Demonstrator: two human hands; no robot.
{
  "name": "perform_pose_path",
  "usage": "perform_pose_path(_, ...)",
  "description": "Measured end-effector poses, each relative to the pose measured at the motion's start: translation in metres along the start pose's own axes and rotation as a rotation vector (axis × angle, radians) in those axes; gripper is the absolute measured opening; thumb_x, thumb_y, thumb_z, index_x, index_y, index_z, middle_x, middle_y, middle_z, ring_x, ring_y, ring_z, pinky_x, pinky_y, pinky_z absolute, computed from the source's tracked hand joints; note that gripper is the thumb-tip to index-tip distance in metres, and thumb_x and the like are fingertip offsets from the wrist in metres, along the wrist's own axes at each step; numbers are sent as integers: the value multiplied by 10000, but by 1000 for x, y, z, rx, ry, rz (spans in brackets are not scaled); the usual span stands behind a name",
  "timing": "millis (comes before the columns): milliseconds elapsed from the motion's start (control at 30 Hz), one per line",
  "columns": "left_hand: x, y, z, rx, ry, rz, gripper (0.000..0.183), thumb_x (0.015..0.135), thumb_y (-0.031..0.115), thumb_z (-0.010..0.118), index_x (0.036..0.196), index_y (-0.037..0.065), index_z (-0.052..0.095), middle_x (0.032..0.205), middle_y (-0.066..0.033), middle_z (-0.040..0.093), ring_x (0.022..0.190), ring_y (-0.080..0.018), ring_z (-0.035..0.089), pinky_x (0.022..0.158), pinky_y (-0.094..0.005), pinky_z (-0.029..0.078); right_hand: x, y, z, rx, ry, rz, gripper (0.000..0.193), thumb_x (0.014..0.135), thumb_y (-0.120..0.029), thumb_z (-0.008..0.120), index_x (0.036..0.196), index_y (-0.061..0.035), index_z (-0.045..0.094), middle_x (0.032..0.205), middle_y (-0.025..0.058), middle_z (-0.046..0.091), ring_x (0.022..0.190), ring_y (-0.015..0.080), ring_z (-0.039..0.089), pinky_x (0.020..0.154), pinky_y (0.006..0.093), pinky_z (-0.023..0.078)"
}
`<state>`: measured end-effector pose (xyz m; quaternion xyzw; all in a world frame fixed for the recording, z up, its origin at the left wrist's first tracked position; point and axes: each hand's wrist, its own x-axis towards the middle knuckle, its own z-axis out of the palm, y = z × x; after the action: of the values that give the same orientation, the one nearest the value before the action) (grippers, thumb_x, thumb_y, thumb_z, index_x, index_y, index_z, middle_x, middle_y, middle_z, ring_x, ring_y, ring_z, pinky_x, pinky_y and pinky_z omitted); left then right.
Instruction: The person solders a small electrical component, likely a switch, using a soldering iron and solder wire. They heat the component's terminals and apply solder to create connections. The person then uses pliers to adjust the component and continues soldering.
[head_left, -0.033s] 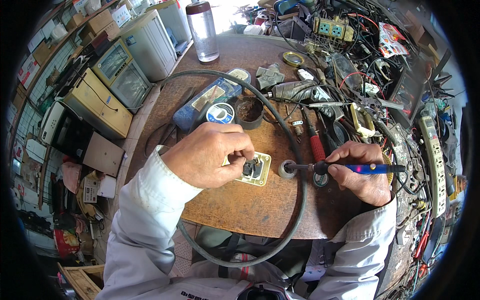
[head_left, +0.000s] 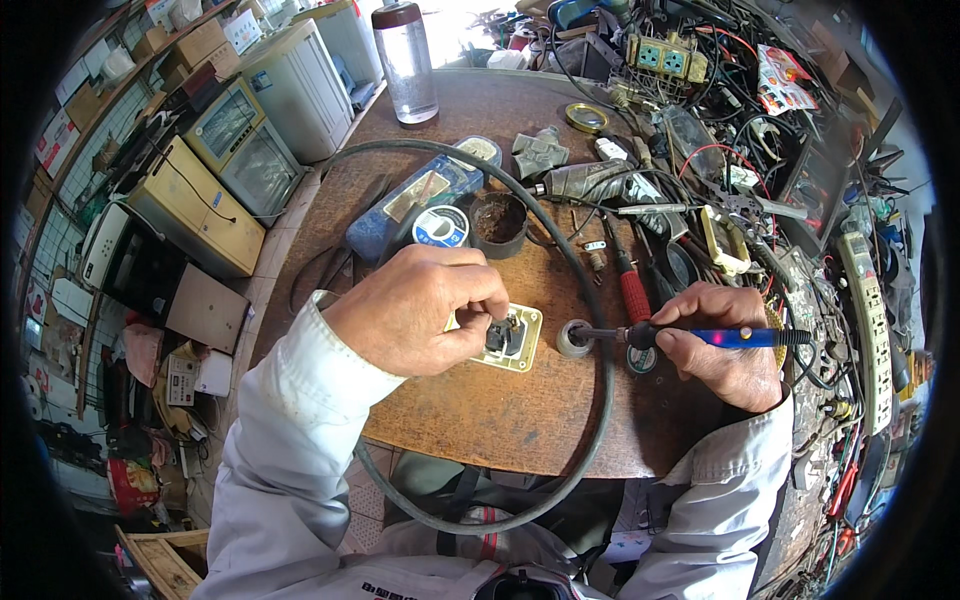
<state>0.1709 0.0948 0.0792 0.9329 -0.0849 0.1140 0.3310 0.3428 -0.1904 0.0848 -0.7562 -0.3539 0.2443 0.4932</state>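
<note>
My right hand (head_left: 728, 345) grips a soldering iron (head_left: 745, 338) with a blue handle and a small glowing pinkish light. Its metal tip points left and reaches into a small round pot (head_left: 574, 340) on the wooden bench. My left hand (head_left: 425, 310) is closed in a pinch over a cream square socket plate (head_left: 525, 358) with a black middle and brassy metal parts. What its fingertips hold is hidden beneath them. A thick black cable (head_left: 603, 400) loops around in front of me, passing between the plate and the iron's handle. A solder spool (head_left: 440, 228) lies beyond my left hand.
Behind the spool are a dark round tin (head_left: 498, 222) and a blue box (head_left: 415, 195). A clear bottle (head_left: 408, 70) stands at the bench's back edge (head_left: 500, 72). Red-handled screwdriver (head_left: 633, 297), tangled wires and a power strip (head_left: 870, 330) crowd the right side.
</note>
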Motion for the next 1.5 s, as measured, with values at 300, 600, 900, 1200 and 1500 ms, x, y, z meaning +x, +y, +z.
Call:
perform_pose_path(300,0,-1,1,-4,3,1,112,846,-77,719,938,-14,711,848,-83,656,667,-170,647,582,-320,493,0,1,0,-26,12,-2,216,828,-147,830,959,20,789,778,63,750,714,103,680,649,272,527)
perform_pose_path(600,0,-1,2,0,6,-11,115,845,-79,720,945,-22,713,856,-82,656,676,-163,656,585,-315,500,-1,-3,-1,-21,5,26,199,832,-135,825,953,19,788,768,57,742,691,97,668,630,264,519)
perform_pose_path(900,1,-3,-3,6,174,17,133,833,-100,722,939,-21,703,870,-93,691,759,-181,701,674,-322,543,0,-1,-1,-14,-22,36,217,847,-144,826,970,27,775,771,53,744,688,98,677,626,263,527)
perform_pose_path(1200,10,-22,-3,230,578,-81,218,863,-77,768,1052,4,697,924,-124,758,824,-189,754,749,-326,595,-1,1,-1,-28,-9,0,204,852,-154,831,959,10,773,769,45,736,693,97,669,632,268,527)
perform_pose_path(1500,12,-25,-1,331,529,-23,215,885,-60,737,1073,21,671,973,-148,749,878,-284,763,739,-387,610,-1,4,0,3,-20,2,229,856,-174,830,963,20,773,777,49,741,702,99,678,640,273,535)
